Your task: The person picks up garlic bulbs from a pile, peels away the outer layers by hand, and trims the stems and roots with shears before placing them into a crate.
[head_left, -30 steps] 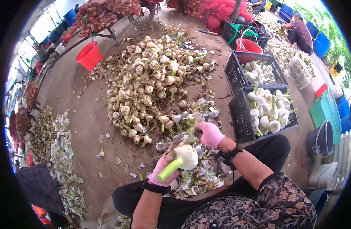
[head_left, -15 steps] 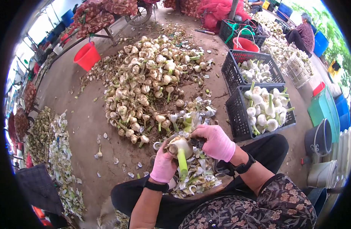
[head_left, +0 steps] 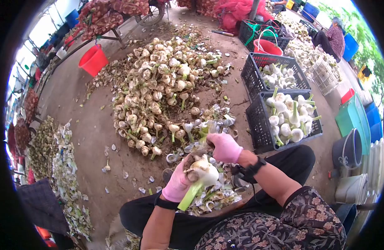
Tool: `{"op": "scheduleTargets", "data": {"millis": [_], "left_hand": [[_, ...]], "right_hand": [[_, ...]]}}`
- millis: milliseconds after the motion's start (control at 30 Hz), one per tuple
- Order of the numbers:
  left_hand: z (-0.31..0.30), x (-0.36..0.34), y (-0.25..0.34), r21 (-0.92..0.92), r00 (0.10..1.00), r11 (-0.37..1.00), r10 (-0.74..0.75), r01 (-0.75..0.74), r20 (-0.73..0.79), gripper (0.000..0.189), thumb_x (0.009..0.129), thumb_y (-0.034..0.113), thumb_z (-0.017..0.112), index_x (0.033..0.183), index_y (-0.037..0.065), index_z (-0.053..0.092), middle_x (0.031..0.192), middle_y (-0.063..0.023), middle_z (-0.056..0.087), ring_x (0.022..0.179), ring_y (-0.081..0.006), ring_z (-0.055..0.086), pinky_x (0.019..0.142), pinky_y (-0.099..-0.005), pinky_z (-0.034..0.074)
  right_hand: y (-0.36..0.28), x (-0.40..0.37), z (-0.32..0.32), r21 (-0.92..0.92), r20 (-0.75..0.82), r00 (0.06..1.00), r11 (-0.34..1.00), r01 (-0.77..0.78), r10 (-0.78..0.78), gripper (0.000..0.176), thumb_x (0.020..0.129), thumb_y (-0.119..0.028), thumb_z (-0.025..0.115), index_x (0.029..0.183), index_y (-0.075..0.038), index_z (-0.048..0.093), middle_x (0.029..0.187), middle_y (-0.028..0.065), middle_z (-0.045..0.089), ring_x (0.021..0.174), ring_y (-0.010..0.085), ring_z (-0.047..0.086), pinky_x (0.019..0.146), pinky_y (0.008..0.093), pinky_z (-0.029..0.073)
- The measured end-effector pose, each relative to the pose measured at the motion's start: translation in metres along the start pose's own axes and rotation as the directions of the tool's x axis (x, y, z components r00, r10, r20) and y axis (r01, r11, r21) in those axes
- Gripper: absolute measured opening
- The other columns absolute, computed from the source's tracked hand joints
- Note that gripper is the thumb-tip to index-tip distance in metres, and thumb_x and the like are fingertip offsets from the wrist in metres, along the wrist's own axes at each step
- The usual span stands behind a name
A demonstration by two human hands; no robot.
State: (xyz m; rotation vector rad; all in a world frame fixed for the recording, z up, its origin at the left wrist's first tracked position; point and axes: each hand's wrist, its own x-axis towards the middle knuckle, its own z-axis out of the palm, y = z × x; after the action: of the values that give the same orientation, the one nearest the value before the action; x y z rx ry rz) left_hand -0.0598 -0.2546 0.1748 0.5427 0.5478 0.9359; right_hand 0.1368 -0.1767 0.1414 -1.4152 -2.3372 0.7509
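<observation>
My left hand (head_left: 177,183), in a pink glove, is wrapped round a garlic bulb (head_left: 206,171) whose cut green stem points down toward my lap. Loose dirty skin clings to the bulb's far side. My right hand (head_left: 226,148), also gloved in pink, is closed just beyond the bulb, with dark, soiled fingertips; what it grips is hidden. Under both hands lies a heap of peeled skins (head_left: 217,193). Ahead spreads a large pile of unpeeled garlic (head_left: 154,87). To the right, a black crate (head_left: 258,129) holds cleaned white bulbs with stems.
Behind the near crate stands another black crate (head_left: 252,77) with garlic, then a red bucket (head_left: 268,48). Another red bucket (head_left: 93,61) stands at left. A grey bucket (head_left: 347,152) and green tub (head_left: 354,118) line the right. A person (head_left: 334,41) sits at back right.
The bulb has turned in my left hand, its stem swinging to the lower left. My right hand has moved slightly left and away from the bulb, toward the pile.
</observation>
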Motion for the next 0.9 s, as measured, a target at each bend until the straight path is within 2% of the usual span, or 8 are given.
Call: {"op": "scheduleTargets", "data": {"millis": [33, 167, 233, 300, 433, 633, 700, 900], "left_hand": [[0.004, 0.000, 0.002, 0.015, 0.999, 1.000, 0.007, -0.007, 0.049, 0.091, 0.061, 0.032, 0.088, 0.134, 0.004, 0.041, 0.116, -0.0041, 0.057, 0.107, -0.0160, 0.057, 0.093, -0.0318, 0.047], [0.004, 0.004, 0.005, 0.121, 0.994, 0.988, 0.097, -0.091, -0.042, 0.091, 0.057, 0.024, 0.091, 0.131, 0.005, 0.041, 0.118, -0.0032, 0.056, 0.108, -0.0156, 0.056, 0.095, -0.0309, 0.046], [0.005, 0.008, 0.002, 0.163, 0.992, 0.981, 0.117, -0.106, -0.055, 0.089, 0.057, 0.024, 0.091, 0.129, 0.004, 0.042, 0.117, -0.0041, 0.056, 0.108, -0.0156, 0.056, 0.094, -0.0310, 0.046], [0.002, 0.014, -0.007, 0.420, 0.971, 0.900, 0.191, -0.113, -0.147, 0.092, 0.060, 0.043, 0.087, 0.129, 0.003, 0.041, 0.117, -0.0065, 0.057, 0.106, -0.0177, 0.058, 0.094, -0.0334, 0.047], [0.015, 0.024, -0.007, 0.475, 0.968, 0.875, 0.191, -0.093, -0.162, 0.086, 0.062, 0.040, 0.087, 0.126, 0.003, 0.044, 0.112, -0.0066, 0.059, 0.104, -0.0162, 0.058, 0.091, -0.0308, 0.048], [0.022, 0.030, -0.008, 0.559, 0.970, 0.829, 0.158, -0.027, -0.187, 0.079, 0.064, 0.040, 0.086, 0.121, 0.001, 0.050, 0.110, -0.0050, 0.060, 0.100, -0.0133, 0.058, 0.089, -0.0281, 0.047], [0.023, 0.032, -0.011, 0.534, 0.967, 0.845, 0.117, 0.022, -0.226, 0.058, 0.072, 0.010, 0.080, 0.120, 0.001, 0.050, 0.109, -0.0051, 0.061, 0.099, -0.0120, 0.058, 0.088, -0.0272, 0.046], [0.012, 0.032, -0.017, 0.448, 0.966, 0.889, 0.024, 0.097, -0.258, 0.068, 0.068, 0.012, 0.083, 0.124, 0.001, 0.048, 0.110, -0.0051, 0.061, 0.100, -0.0129, 0.057, 0.090, -0.0274, 0.046]], "right_hand": [[0.009, 0.001, 0.008, -0.084, 0.208, 0.967, 0.987, -0.135, 0.150, 0.023, 0.072, -0.010, 0.057, 0.095, -0.007, 0.062, 0.087, 0.0203, 0.064, 0.082, 0.0391, 0.063, 0.072, 0.0445, 0.050], [0.030, -0.033, 0.023, -0.088, 0.239, 0.967, 0.994, -0.067, 0.087, 0.032, 0.075, -0.006, 0.059, 0.107, -0.010, 0.065, 0.106, 0.0162, 0.062, 0.097, 0.0328, 0.061, 0.085, 0.0369, 0.049], [0.018, -0.038, 0.001, 0.496, -0.077, 0.989, 0.866, -0.072, 0.127, 0.037, 0.076, -0.002, 0.065, 0.112, -0.009, 0.065, 0.104, 0.0157, 0.063, 0.096, 0.0296, 0.063, 0.087, 0.0330, 0.048], [0.003, -0.042, -0.021, 0.806, -0.031, 0.985, 0.587, -0.074, 0.168, 0.035, 0.075, -0.002, 0.069, 0.110, -0.003, 0.064, 0.103, 0.0142, 0.063, 0.096, 0.0268, 0.063, 0.086, 0.0320, 0.048], [-0.033, -0.048, -0.062, 0.425, -0.130, 0.983, 0.889, 0.174, -0.130, 0.035, 0.069, 0.002, 0.064, 0.104, -0.003, 0.065, 0.095, 0.0151, 0.062, 0.092, 0.0333, 0.061, 0.082, 0.0344, 0.049], [-0.034, -0.057, -0.070, 0.181, -0.109, 0.985, 0.972, 0.149, -0.131, 0.033, 0.064, 0.003, 0.059, 0.096, -0.003, 0.066, 0.093, 0.0133, 0.063, 0.085, 0.0352, 0.062, 0.073, 0.0375, 0.052], [-0.033, -0.058, -0.067, 0.055, -0.036, 0.989, 0.988, 0.143, -0.142, 0.024, 0.068, -0.004, 0.058, 0.092, -0.004, 0.063, 0.084, 0.0129, 0.060, 0.082, 0.0352, 0.061, 0.070, 0.0421, 0.050], [-0.038, -0.052, -0.059, 0.009, 0.010, 0.999, 0.999, 0.051, -0.051, 0.015, 0.069, -0.007, 0.059, 0.083, -0.004, 0.059, 0.082, 0.0153, 0.060, 0.081, 0.0358, 0.062, 0.070, 0.0426, 0.050]]}}
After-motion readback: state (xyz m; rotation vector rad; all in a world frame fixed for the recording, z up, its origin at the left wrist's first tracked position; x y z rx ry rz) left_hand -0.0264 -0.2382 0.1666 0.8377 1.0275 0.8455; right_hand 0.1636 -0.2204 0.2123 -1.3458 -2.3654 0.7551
